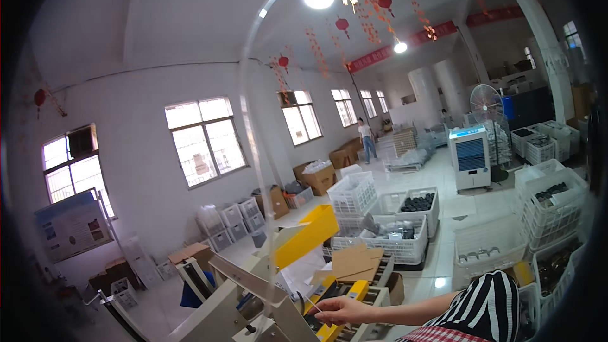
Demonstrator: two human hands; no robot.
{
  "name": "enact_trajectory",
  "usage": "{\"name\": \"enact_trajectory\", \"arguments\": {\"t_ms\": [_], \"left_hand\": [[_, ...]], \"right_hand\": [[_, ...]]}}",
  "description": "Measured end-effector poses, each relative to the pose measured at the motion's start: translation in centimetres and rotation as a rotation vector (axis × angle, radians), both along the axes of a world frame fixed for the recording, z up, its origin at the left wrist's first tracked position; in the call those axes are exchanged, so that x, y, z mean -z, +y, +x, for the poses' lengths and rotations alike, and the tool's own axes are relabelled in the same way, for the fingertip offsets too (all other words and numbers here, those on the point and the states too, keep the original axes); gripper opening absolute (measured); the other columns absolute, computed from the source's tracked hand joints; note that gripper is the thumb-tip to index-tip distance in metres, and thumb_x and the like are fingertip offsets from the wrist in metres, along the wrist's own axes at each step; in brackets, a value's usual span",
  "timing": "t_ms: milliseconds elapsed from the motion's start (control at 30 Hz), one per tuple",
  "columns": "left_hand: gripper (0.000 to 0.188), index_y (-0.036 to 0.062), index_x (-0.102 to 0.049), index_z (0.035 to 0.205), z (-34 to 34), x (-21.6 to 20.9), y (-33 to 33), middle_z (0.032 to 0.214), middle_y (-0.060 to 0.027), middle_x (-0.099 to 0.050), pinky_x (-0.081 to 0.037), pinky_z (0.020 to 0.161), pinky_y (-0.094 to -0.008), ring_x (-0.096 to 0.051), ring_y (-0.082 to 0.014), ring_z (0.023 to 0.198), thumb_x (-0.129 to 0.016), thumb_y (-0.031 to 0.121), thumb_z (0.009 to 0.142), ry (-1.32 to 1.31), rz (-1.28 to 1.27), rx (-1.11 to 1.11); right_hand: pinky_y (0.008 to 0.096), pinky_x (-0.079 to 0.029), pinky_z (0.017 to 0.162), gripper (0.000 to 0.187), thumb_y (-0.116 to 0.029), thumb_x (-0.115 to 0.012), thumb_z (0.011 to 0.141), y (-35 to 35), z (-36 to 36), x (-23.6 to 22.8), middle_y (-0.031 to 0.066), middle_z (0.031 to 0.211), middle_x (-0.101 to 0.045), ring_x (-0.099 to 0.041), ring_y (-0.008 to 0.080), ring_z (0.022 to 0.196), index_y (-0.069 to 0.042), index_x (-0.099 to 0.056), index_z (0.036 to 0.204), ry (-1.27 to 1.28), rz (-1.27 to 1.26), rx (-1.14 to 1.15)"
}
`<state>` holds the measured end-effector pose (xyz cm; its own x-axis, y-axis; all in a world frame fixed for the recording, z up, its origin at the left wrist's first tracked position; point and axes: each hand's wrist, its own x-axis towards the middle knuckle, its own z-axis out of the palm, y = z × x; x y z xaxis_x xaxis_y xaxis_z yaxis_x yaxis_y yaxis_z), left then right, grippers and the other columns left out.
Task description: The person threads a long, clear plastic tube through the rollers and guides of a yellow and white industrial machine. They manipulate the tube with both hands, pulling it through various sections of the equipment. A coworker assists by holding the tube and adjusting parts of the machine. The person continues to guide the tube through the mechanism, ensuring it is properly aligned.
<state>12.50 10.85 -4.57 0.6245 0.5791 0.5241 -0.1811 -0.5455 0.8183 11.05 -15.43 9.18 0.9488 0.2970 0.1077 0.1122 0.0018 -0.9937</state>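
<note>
White walls (139, 152) are seen behind a beige metal machine (212, 310); just right of it, a thin pale strip (311, 303) seems pinched, not set down, by the nearly closed right hand (335, 311); the left is not shown; yellow rails (359, 289) are set beside the machine, white perforated plastic crates (352, 196) stacked beyond; done and remaining work cannot be told apart.

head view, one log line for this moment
right hand: pinching thin pale strip, near yellow rail | left hand: not in view
</note>
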Motion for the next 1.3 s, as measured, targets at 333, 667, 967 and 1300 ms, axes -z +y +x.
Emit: {"name": "enact_trajectory", "arguments": {"t_ms": [333,667,967,1300], "left_hand": [[0.033,0.0043,-0.063,0.083,-1.2,0.8,-1.6,0.094,-0.0147,-0.062,-0.050,0.060,-0.0382,-0.061,-0.0328,0.074,-0.057,0.037,0.086,0.009,0.273,-0.068],[0.046,0.0091,-0.062,0.081,-0.7,1.3,-2.4,0.083,-0.0128,-0.063,-0.048,0.055,-0.0390,-0.061,-0.0322,0.066,-0.055,0.055,0.080,0.238,0.249,-0.081],[0.054,0.0123,-0.063,0.083,-1.1,1.0,-3.0,0.070,-0.0118,-0.065,-0.046,0.052,-0.0402,-0.061,-0.0321,0.060,-0.052,0.065,0.077,0.385,0.120,-0.134],[0.043,0.0096,-0.061,0.080,-1.7,1.5,-2.1,0.062,-0.0134,-0.061,-0.043,0.048,-0.0395,-0.059,-0.0315,0.054,-0.059,0.053,0.080,0.273,0.114,0.012]], "right_hand": [[0.0157,-0.030,0.048,0.033,-0.026,-0.053,0.092,5.0,1.2,-6.9,-0.0039,0.072,-0.052,-0.041,0.0007,0.058,-0.006,-0.055,0.119,-0.156,0.182,-0.160],[0.0182,-0.033,0.050,0.027,-0.027,-0.056,0.091,8.0,2.7,-6.7,-0.0034,0.066,-0.053,-0.044,0.0027,0.057,-0.003,-0.058,0.104,-0.252,0.178,-0.236],[0.0185,-0.035,0.052,0.029,-0.028,-0.056,0.091,7.4,2.4,-7.6,-0.0035,0.066,-0.054,-0.045,0.0027,0.059,-0.004,-0.059,0.107,-0.236,0.096,-0.262],[0.0160,-0.036,0.054,0.030,-0.026,-0.055,0.092,7.1,2.4,-7.2,-0.0051,0.072,-0.053,-0.046,0.0003,0.063,-0.009,-0.058,0.116,-0.204,0.067,-0.213]]}}
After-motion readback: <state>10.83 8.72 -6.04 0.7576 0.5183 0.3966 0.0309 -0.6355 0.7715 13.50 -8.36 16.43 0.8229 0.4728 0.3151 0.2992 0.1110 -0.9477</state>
